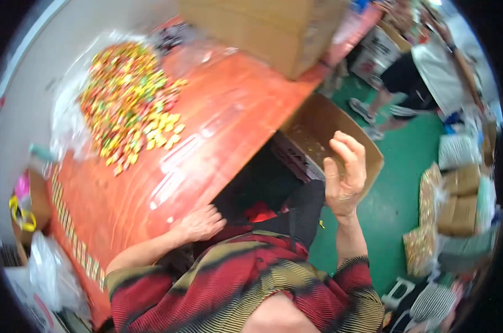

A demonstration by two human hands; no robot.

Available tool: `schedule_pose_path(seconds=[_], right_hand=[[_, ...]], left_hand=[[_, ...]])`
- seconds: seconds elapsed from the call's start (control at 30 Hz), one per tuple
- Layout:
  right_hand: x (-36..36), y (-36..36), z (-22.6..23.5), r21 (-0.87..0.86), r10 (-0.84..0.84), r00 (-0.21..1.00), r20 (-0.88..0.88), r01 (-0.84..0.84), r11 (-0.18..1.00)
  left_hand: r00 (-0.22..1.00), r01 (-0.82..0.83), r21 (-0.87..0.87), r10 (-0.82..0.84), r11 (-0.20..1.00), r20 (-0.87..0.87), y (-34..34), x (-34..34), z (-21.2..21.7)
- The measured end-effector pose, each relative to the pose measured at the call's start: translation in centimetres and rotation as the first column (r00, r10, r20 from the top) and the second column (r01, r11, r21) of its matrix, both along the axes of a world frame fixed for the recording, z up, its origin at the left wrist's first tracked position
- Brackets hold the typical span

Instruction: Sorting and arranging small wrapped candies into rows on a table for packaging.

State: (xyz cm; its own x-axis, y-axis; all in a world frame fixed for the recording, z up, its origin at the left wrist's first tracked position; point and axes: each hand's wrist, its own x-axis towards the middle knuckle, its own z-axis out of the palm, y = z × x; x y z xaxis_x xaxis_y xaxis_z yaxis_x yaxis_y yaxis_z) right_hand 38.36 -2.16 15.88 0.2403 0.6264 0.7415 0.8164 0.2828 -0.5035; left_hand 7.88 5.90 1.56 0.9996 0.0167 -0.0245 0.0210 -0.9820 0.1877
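My left hand (201, 223) rests at the near edge of the red table (229, 122), its fingers loosely bent at the edge with nothing seen in them. Raised on the right, my right hand (347, 178) is empty, with the thumb apart from the half-bent fingers. It is above an open cardboard box (318, 119) that stands beside the table. A large heap of small wrapped candies (124, 100) in yellow, red and green lies at the table's far left, on clear plastic sheeting (68, 122).
A big cardboard carton (251, 33) sits at the table's far side. Another person (412, 83) stands at the upper right on the green floor (393, 172). Bags of small items (421, 250) and cartons (459, 205) line the right. A plastic bag (51, 272) hangs at lower left.
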Motion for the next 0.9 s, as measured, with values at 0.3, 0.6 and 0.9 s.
schedule_pose_path(seconds=[0.3,0.6,0.9], right_hand=[[-11.5,10.6,-4.0,-0.393,0.408,0.912,-0.045,-0.391,0.832],[-16.2,12.9,-9.5,-0.529,0.553,0.802,0.226,-0.376,0.761],[-17.6,14.8,-15.9,-0.451,0.507,0.779,0.369,-0.327,0.83]], left_hand=[[0.769,-0.307,-0.209,0.371,0.929,0.521,-1.5,-1.2,3.5],[0.301,-0.894,-0.276,0.929,0.354,0.217,-3.3,-6.6,0.4],[0.34,-0.926,-0.102,0.922,0.363,0.186,-2.7,-7.9,-0.1]])
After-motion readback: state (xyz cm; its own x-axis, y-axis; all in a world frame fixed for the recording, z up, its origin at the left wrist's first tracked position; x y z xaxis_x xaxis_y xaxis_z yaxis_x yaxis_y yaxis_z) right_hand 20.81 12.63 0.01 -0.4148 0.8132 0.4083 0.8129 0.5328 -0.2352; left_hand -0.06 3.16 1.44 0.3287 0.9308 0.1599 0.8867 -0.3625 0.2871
